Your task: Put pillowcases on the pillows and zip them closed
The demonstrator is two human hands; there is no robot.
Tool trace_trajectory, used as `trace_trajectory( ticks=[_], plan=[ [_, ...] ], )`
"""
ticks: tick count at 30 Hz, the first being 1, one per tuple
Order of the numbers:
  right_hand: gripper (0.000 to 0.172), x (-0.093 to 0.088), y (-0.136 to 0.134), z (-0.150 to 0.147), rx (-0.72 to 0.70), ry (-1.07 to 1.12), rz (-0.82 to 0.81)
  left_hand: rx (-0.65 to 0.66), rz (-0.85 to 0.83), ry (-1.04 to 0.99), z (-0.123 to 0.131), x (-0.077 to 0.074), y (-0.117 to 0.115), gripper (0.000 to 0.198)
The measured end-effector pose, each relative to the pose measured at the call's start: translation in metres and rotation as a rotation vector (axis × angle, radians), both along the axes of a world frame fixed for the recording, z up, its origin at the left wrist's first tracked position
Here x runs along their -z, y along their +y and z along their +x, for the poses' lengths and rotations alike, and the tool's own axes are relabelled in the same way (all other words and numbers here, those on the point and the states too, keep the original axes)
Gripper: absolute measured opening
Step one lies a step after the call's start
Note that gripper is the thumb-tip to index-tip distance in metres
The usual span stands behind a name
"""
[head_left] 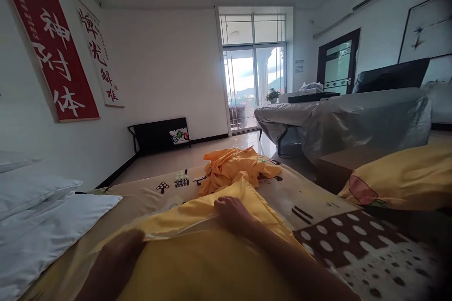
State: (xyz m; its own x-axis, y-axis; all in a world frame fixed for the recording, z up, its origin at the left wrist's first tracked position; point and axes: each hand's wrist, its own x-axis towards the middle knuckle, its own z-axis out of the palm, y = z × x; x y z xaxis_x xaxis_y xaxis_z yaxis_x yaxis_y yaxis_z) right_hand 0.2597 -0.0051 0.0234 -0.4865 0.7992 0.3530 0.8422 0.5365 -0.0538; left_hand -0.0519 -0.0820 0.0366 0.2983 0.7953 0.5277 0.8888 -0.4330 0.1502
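A yellow pillowcase (183, 263) spreads over the bed in front of me, its open edge with a pale seam running between my hands. My right hand (233, 212) has its fingers closed on that edge near the far corner. On the left side, my left hand (123, 247) grips the same edge; it is dark and a little blurred. Just beyond the pillowcase lies a crumpled heap of orange-yellow cloth (231, 167). White pillows (60, 225) are stacked at the left, apart from my left hand.
The patterned bedspread (328, 211) covers the bed. At right, a yellow pillow (406, 178) with a pink-and-green motif rests by a brown box (339, 164). Behind stands a plastic-covered table (353, 122). A black folded panel (155, 136) leans against the wall, left of the glass door (254, 80).
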Motion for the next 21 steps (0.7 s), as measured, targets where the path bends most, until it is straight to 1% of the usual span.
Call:
trace_trajectory(
  ticks=[1, 2, 3, 4, 6, 8, 9, 11, 13, 16, 19, 21],
  plan=[
    [0.022, -0.007, -0.003, 0.003, 0.008, 0.017, 0.008, 0.014, 0.007, -0.005, 0.006, -0.007, 0.006, 0.033],
    [0.024, -0.012, -0.006, 0.006, 0.021, 0.030, 0.022, 0.038, -0.001, 0.006, 0.009, -0.009, 0.013, 0.033],
    [0.026, -0.014, -0.009, 0.009, 0.038, 0.040, 0.036, 0.061, -0.030, 0.028, 0.010, -0.006, 0.020, 0.031],
    [0.027, -0.013, -0.013, 0.012, 0.054, 0.049, 0.046, 0.069, -0.067, 0.045, 0.008, 0.001, 0.027, 0.028],
    [0.027, -0.002, -0.019, 0.017, 0.076, 0.058, 0.047, 0.033, -0.133, 0.032, -0.003, 0.021, 0.035, 0.028],
    [0.026, 0.016, -0.025, 0.021, 0.106, 0.061, 0.028, -0.036, -0.166, -0.036, -0.019, 0.037, 0.039, 0.042],
    [0.026, 0.025, -0.028, 0.023, 0.138, 0.062, 0.025, -0.061, -0.179, -0.067, -0.026, 0.042, 0.039, 0.046],
    [0.025, 0.039, -0.035, 0.025, 0.230, 0.060, 0.051, -0.054, -0.217, -0.060, -0.036, 0.042, 0.037, 0.042],
    [0.024, 0.049, -0.040, 0.027, 0.288, 0.046, 0.108, -0.018, -0.265, 0.021, -0.038, 0.036, 0.036, 0.034],
    [0.024, 0.058, -0.043, 0.028, 0.273, 0.065, 0.200, -0.011, -0.257, 0.108, -0.031, 0.032, 0.035, 0.038],
    [0.025, 0.063, -0.038, 0.031, 0.271, 0.169, 0.263, -0.064, -0.193, 0.070, -0.024, 0.037, 0.034, 0.035],
    [0.024, 0.063, -0.033, 0.032, 0.251, 0.243, 0.274, -0.120, -0.169, 0.021, -0.021, 0.039, 0.031, 0.034]
  ],
)
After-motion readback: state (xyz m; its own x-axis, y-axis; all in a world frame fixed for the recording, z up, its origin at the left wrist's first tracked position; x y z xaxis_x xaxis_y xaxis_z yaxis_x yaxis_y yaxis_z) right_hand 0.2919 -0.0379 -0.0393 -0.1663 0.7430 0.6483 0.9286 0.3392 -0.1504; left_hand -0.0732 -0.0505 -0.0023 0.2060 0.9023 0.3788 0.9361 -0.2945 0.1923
